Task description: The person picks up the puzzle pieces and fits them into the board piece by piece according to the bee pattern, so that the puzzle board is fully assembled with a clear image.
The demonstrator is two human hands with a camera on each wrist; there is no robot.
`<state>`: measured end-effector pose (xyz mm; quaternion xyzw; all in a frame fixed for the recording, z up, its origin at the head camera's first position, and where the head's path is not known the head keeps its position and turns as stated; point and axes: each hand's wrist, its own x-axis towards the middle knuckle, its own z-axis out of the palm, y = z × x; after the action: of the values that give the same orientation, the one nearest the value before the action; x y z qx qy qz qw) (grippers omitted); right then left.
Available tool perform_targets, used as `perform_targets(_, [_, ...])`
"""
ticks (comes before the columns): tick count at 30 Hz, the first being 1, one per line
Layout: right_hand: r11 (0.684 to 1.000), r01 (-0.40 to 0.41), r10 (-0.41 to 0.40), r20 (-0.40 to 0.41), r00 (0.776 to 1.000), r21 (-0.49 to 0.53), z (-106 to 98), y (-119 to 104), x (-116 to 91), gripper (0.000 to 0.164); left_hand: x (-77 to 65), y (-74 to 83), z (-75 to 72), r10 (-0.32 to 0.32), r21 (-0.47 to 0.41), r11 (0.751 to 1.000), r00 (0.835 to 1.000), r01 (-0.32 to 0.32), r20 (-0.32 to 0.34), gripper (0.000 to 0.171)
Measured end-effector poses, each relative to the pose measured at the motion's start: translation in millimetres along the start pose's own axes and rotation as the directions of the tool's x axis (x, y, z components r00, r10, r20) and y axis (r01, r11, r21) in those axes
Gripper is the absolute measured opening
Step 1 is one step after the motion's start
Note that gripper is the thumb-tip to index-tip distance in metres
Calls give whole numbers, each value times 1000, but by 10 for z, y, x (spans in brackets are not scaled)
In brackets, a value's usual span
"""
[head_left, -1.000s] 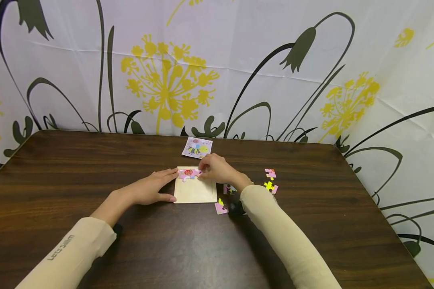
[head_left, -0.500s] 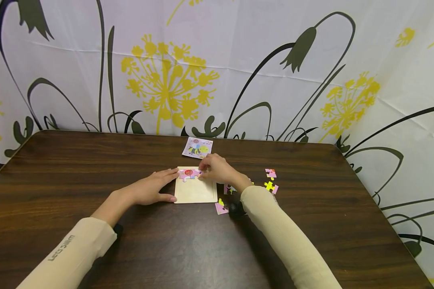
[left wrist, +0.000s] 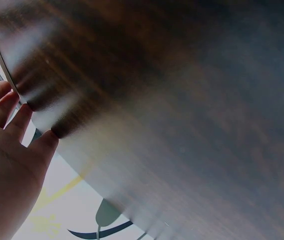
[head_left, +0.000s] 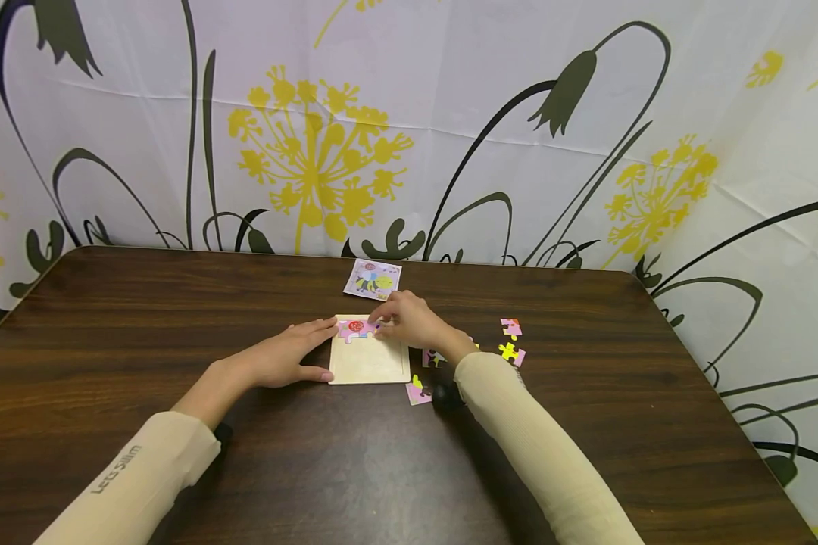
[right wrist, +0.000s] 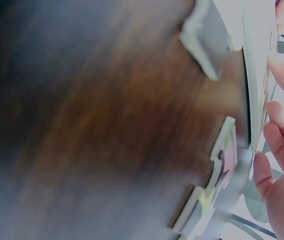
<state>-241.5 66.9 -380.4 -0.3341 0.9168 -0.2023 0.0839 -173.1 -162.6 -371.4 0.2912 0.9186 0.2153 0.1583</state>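
A pale wooden puzzle tray (head_left: 368, 363) lies on the dark table. Two joined-looking pink pieces, one with a red round flower (head_left: 356, 326), lie along its top edge. My left hand (head_left: 293, 352) rests against the tray's left side, fingers extended and thumb near the lower corner. At the tray's upper right, my right hand (head_left: 412, 322) pinches a pink puzzle piece (head_left: 378, 326) between thumb and index finger; the hand mostly hides it. In the right wrist view, the fingers (right wrist: 280, 145) stand beside the tray edge (right wrist: 254, 100).
A bee picture card (head_left: 373, 279) lies behind the tray. Loose puzzle pieces surround the right forearm: a pink one (head_left: 510, 327), a yellow-pink one (head_left: 511, 353), one by the tray (head_left: 432, 358) and another (head_left: 418, 391) nearer me. A flowered cloth (head_left: 463, 151) hangs behind the table.
My right index finger has shifted slightly left over the pieces at the tray's top. My left hand has stayed in place, and the loose pieces lie as before.
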Motion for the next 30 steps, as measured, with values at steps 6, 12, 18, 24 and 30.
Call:
perform_targets(6, [1000,-2,2,4,1000,-2,-5,-6,-1,19,1,0,-1,0,-5,1000,1000,0,2,77])
perform_targets(12, [1000,8,-8,5,1000,-11,-9,-9,-4,20,8,-8,1,0,-2,1000,1000,0,2,77])
perform_targets(18, [1000,12,-12,8,1000,-6,-21,-21,-12,20,12,-11,7,-5,-4,1000,1000,5,7,77])
perform_targets(24, [1000,-13,13,13,1000,11,-15,-27,-14,20,12,-36,11,8,-24,1000,1000,-8,-5,82])
perform_targets(30, [1000,-19,19,27,999,0,-12,-31,-11,21,5,-31,9,18,-31,999,1000,-18,-12,83])
